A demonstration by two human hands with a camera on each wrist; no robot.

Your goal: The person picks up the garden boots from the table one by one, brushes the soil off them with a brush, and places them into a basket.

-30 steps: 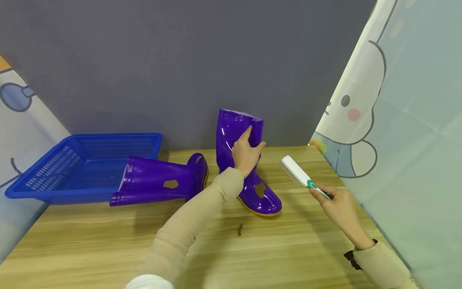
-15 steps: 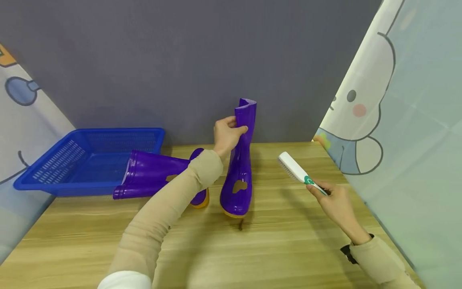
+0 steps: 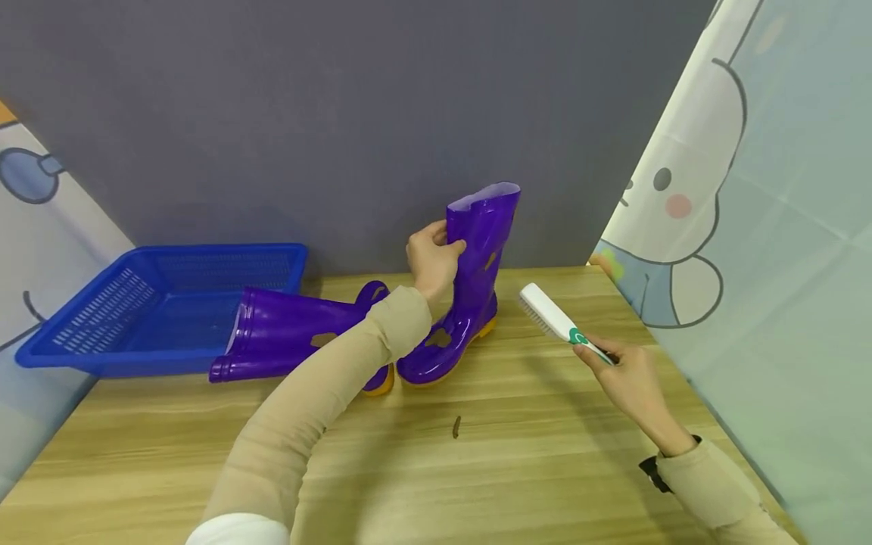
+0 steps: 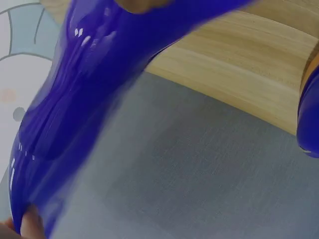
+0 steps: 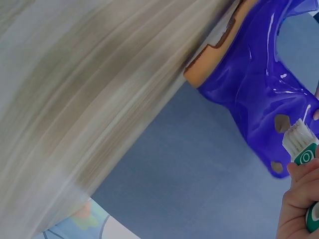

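Standing rain boot: the purple rain boot (image 3: 480,276) is on the wooden table (image 3: 545,462), shaft leaning right, toe to the left; the sleeve cuff hides part of its foot, and whether the whole sole rests flat cannot be told.
Left hand: the left hand (image 3: 434,261) pinches the shaft near its top, thumb on the near side; the other fingers are mostly hidden, and the left wrist view cuts them off at its edge.
Right hand: well apart from the left, the right hand (image 3: 633,386) grips a white-and-green brush (image 3: 548,314) by its handle, most of the grip hidden; bristles face down, clear of the boot.
Brown patches: a brown patch (image 3: 439,338) marks the instep; others sit on the shaft.
Lying rain boot: the second boot (image 3: 282,333) is on its side, its ankle behind the left sleeve (image 3: 293,409); only a blurred sliver shows in the left wrist view.
Blue basket: the basket (image 3: 41,354) sits behind that boot, which covers its front corner.
Small brown scrap: the scrap (image 3: 456,427) lies nearer the camera, too small to identify.
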